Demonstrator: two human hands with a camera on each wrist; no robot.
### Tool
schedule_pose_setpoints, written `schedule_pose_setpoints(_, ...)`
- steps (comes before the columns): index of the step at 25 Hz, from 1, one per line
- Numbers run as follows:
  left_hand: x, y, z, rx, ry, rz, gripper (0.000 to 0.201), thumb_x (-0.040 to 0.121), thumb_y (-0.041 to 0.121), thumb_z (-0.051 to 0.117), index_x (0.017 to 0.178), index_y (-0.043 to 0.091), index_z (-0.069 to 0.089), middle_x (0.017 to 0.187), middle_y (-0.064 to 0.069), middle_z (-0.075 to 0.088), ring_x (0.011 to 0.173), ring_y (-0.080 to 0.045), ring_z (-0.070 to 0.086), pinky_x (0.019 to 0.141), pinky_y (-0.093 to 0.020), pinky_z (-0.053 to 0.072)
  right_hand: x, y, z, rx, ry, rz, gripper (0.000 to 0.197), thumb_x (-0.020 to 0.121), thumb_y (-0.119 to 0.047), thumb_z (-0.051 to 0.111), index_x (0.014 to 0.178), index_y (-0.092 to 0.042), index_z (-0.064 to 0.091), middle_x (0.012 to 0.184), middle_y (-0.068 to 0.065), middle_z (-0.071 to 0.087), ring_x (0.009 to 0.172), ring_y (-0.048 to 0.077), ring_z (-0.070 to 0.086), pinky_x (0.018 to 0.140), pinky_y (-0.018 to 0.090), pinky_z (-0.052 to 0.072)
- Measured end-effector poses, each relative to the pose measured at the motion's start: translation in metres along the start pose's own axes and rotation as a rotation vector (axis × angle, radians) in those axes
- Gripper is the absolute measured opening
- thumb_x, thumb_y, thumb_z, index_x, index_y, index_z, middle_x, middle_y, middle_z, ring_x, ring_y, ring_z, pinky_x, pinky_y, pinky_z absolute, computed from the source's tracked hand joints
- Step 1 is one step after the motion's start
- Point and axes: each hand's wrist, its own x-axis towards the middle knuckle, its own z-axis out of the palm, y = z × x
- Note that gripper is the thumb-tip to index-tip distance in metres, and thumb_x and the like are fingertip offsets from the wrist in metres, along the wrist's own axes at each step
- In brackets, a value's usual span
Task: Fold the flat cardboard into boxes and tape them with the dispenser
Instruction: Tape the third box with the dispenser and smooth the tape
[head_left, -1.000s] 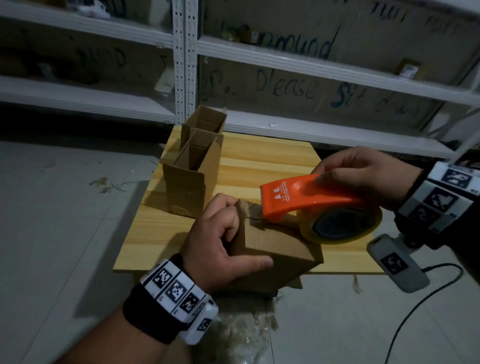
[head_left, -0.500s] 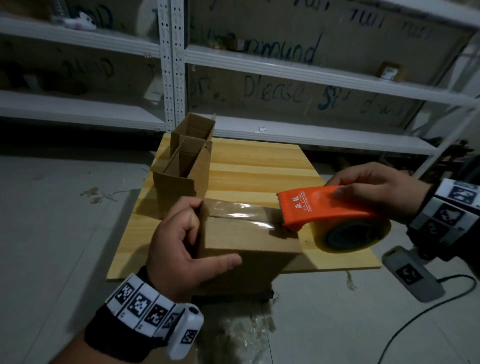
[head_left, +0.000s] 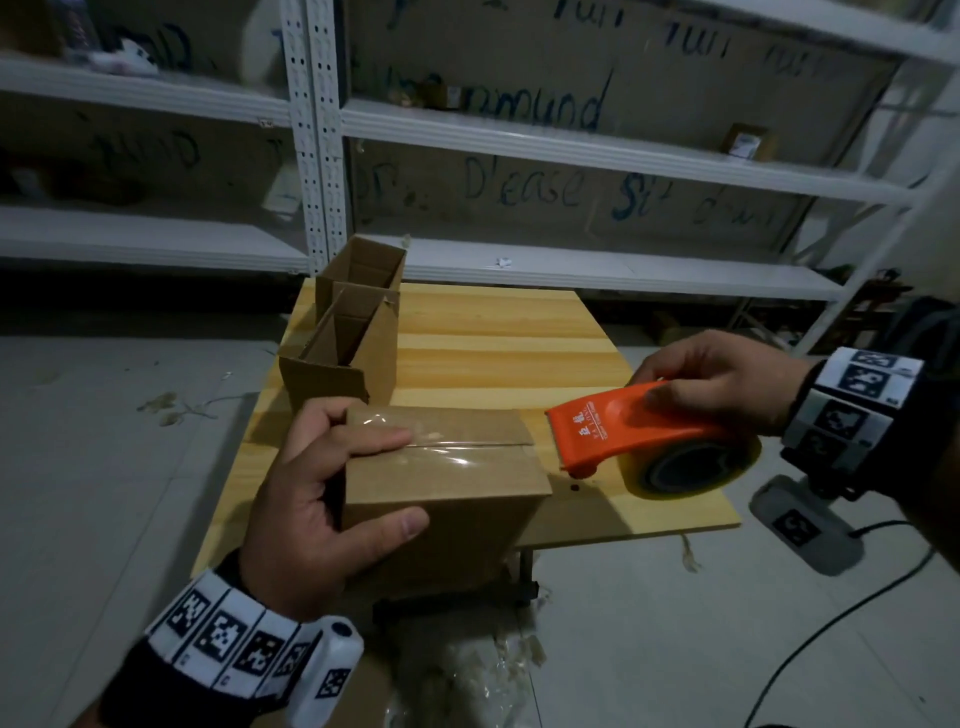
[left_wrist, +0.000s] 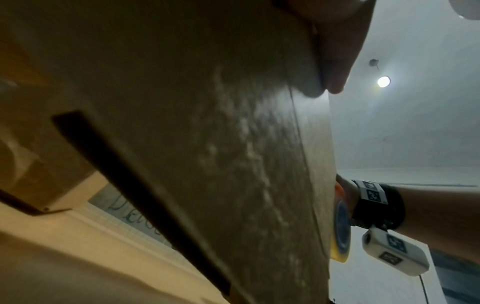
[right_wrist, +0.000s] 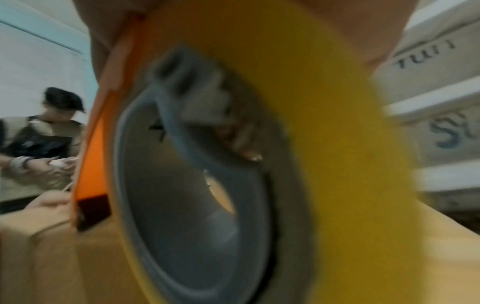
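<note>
Left hand (head_left: 317, 499) grips the taped box (head_left: 441, 467), right hand (head_left: 722, 379) holds the dispenser (head_left: 623, 431), its fingertips hidden.

Dispenser (head_left: 644, 436) has pulled clear of box (head_left: 447, 467); tape (head_left: 441, 444) now spans seam.

A low wooden table (head_left: 498, 343) stands on a grey floor (head_left: 104, 441) before white metal shelving (head_left: 597, 150), blue handwriting scrawled on the wall (head_left: 519, 187) behind; tape scraps (head_left: 498, 670) litter the floor, a black cable (head_left: 852, 623) trails right, and a bulb (left_wrist: 383, 81) glows overhead
</note>
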Motion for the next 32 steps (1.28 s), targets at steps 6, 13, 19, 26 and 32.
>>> schedule_pose_setpoints(6,-0.005,-0.001,0.003,0.022,-0.04,0.026,0.059,0.068,0.051,0.077,0.122,0.031,0.063,0.138,0.004,0.044,0.122,0.015,0.045,0.088,-0.004,0.051,0.003,0.011,-0.007,0.075,-0.102,0.086,0.022,0.093,-0.03,0.065,0.107,-0.019,0.076,0.089,0.008,0.08,0.074,0.022,0.078,0.061,0.025,0.059)
schedule_pose_setpoints(13,-0.006,0.001,0.005,0.065,-0.037,0.04,0.066,0.07,0.07,0.075,0.123,0.033,0.061,0.139,0.01,0.042,0.124,0.012,0.045,0.077,-0.009,0.053,0.005,0.01,-0.007,-0.111,-0.119,0.186,0.013,0.09,-0.042,0.066,0.1,-0.041,0.075,0.103,-0.002,0.078,0.09,0.019,0.077,0.084,0.043,0.063)
schedule_pose_setpoints(19,-0.004,0.037,0.017,0.086,0.026,0.127,0.063,0.073,0.064,0.078,0.118,0.024,0.062,0.132,-0.008,0.045,0.122,-0.009,0.051,0.089,-0.018,0.048,0.02,-0.03,0.025,-0.738,-0.095,0.079,0.019,0.088,-0.048,0.07,0.104,-0.039,0.067,0.096,-0.013,0.068,0.085,0.007,0.063,0.076,0.028,0.055)
schedule_pose_setpoints(26,0.002,0.02,0.012,0.072,0.077,0.034,0.062,0.069,0.052,0.076,0.125,0.031,0.057,0.14,-0.011,0.043,0.133,0.006,0.042,0.096,-0.012,0.044,0.031,-0.015,0.049,-0.671,0.426,-0.124,0.045,0.089,-0.056,0.063,0.131,-0.041,0.059,0.103,-0.007,0.075,0.09,0.022,0.072,0.076,0.042,0.061)
schedule_pose_setpoints(32,-0.009,-0.009,0.025,-0.032,0.061,-0.142,0.058,0.076,0.055,0.069,0.129,0.044,0.049,0.144,0.003,0.041,0.128,0.014,0.042,0.092,-0.023,0.044,0.05,0.026,0.105,-0.565,0.359,0.11,0.05,0.096,-0.051,0.059,0.143,-0.04,0.049,0.119,-0.002,0.069,0.103,0.022,0.062,0.09,0.039,0.054)
